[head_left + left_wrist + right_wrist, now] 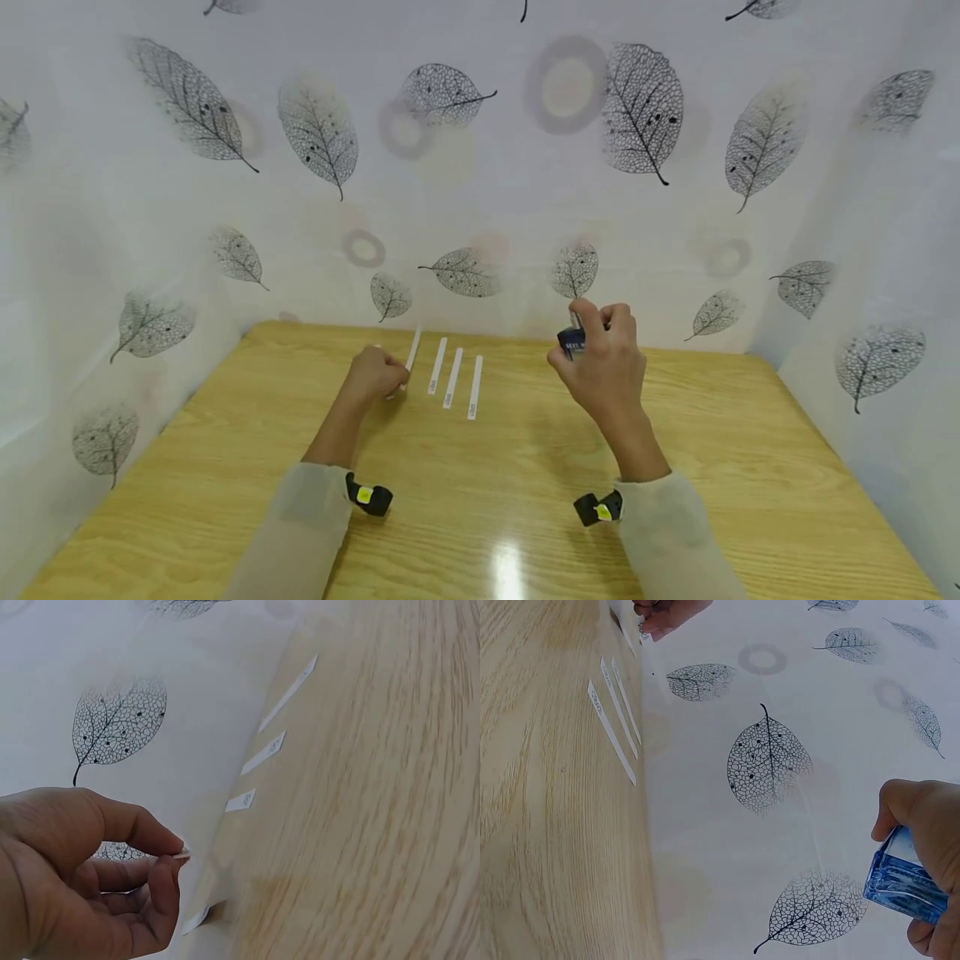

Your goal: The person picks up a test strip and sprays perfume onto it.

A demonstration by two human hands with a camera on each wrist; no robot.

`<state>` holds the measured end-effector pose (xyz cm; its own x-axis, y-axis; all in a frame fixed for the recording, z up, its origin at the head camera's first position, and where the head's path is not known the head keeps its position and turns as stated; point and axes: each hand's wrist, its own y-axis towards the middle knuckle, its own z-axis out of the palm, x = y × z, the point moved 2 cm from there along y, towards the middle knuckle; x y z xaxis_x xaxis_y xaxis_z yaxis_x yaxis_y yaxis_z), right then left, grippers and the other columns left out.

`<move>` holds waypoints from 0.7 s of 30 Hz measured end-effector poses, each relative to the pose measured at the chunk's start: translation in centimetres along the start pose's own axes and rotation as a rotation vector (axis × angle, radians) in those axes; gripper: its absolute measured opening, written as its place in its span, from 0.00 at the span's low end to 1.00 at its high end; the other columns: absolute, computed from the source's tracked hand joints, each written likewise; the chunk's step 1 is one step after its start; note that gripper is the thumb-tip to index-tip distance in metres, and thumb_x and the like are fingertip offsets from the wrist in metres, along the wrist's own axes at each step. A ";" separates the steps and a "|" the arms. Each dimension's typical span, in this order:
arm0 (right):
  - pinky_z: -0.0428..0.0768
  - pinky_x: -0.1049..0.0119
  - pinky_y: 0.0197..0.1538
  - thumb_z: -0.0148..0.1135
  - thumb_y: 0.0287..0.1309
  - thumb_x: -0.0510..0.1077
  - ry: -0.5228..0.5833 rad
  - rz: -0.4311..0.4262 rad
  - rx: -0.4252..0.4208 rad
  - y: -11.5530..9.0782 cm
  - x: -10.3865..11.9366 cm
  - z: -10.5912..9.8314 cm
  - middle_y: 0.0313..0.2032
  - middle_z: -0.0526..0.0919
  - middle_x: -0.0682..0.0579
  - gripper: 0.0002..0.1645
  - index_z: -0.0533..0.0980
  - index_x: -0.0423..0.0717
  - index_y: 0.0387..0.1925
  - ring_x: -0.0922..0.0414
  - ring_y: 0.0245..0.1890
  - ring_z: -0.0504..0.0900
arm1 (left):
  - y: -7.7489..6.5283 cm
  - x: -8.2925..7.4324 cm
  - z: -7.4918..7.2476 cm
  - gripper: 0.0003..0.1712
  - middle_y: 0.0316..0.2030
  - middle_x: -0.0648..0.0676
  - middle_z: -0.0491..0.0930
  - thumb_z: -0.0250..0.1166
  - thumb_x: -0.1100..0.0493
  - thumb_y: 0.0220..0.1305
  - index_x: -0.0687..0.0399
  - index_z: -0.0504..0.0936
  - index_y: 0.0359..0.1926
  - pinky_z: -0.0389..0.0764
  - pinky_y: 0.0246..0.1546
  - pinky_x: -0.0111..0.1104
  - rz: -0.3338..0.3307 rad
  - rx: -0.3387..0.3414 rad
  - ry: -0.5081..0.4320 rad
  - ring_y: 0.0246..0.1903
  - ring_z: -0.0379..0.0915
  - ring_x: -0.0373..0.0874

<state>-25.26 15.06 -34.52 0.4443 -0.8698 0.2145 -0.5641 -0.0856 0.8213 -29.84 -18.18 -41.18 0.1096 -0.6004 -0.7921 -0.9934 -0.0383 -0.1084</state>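
Observation:
My left hand (375,372) pinches the end of a thin white paper strip (182,855) between thumb and fingertips. One more white strip (414,346) shows right beside those fingers. To their right, three similar strips (452,377) lie side by side, slightly slanted, with small dark print at their near ends. My right hand (607,367) grips a blue glass perfume bottle (906,877) above the table's far right part. Its fingers wrap the bottle, and the index finger reaches over the top by the silvery neck. White lettering shows on the bottle's dark front (572,340); the palm hides the rest.
The wooden table (450,500) has a light grain and a bright reflection near its front. A pale curtain (480,200) with leaf prints stands along the back and both sides. Each wrist carries a small black camera strap (369,495) with a yellow mark.

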 end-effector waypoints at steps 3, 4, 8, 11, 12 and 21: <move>0.61 0.58 0.16 0.72 0.50 0.41 0.005 -0.002 0.002 0.0 0.0 -0.1 0.41 0.66 0.39 0.31 0.71 0.51 0.56 0.46 0.31 0.67 | 0.2 0.4 0.0 0.13 0.31 0.60 0.85 0.61 0.67 0.51 0.70 0.88 0.35 0.77 0.28 0.32 0.021 -0.013 0.094 0.27 0.77 0.47; 0.61 0.58 0.16 0.72 0.50 0.42 0.006 -0.003 0.002 0.0 0.1 -0.2 0.41 0.66 0.39 0.31 0.71 0.51 0.56 0.45 0.31 0.67 | 0.2 0.6 0.0 0.12 0.30 0.59 0.85 0.61 0.67 0.51 0.69 0.88 0.34 0.77 0.27 0.32 0.021 -0.016 0.110 0.27 0.77 0.47; 0.62 0.58 0.16 0.72 0.49 0.42 0.006 -0.002 0.005 0.1 0.1 -0.2 0.41 0.66 0.39 0.32 0.71 0.51 0.56 0.45 0.32 0.67 | 0.5 1.1 0.2 0.10 0.24 0.56 0.84 0.61 0.67 0.50 0.68 0.88 0.29 0.73 0.22 0.31 0.015 -0.019 0.145 0.24 0.74 0.46; 0.64 0.57 0.15 0.73 0.49 0.42 0.006 0.004 0.007 0.1 0.1 -0.3 0.41 0.67 0.39 0.33 0.71 0.52 0.57 0.45 0.32 0.68 | 0.6 1.4 0.3 0.09 0.23 0.56 0.84 0.62 0.68 0.51 0.67 0.87 0.29 0.73 0.21 0.30 0.001 -0.013 0.146 0.23 0.74 0.46; 0.64 0.57 0.15 0.73 0.49 0.42 0.006 0.006 0.009 0.1 0.1 -0.3 0.41 0.67 0.39 0.33 0.71 0.52 0.57 0.45 0.32 0.68 | 0.7 1.5 0.4 0.08 0.23 0.56 0.84 0.62 0.68 0.52 0.67 0.87 0.29 0.73 0.21 0.30 -0.002 -0.014 0.150 0.22 0.75 0.46; 0.65 0.56 0.16 0.75 0.48 0.43 0.009 0.013 0.019 0.1 0.1 -0.5 0.42 0.67 0.38 0.34 0.71 0.51 0.58 0.44 0.32 0.68 | 0.9 1.7 0.4 0.09 0.21 0.54 0.80 0.60 0.69 0.47 0.58 0.80 0.15 0.69 0.19 0.30 0.008 -0.036 0.195 0.21 0.71 0.45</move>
<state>-24.94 15.20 -34.12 0.4425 -0.8668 0.2300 -0.5832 -0.0832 0.8081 -30.51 -18.94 -42.87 0.0968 -0.7442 -0.6609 -0.9951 -0.0599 -0.0784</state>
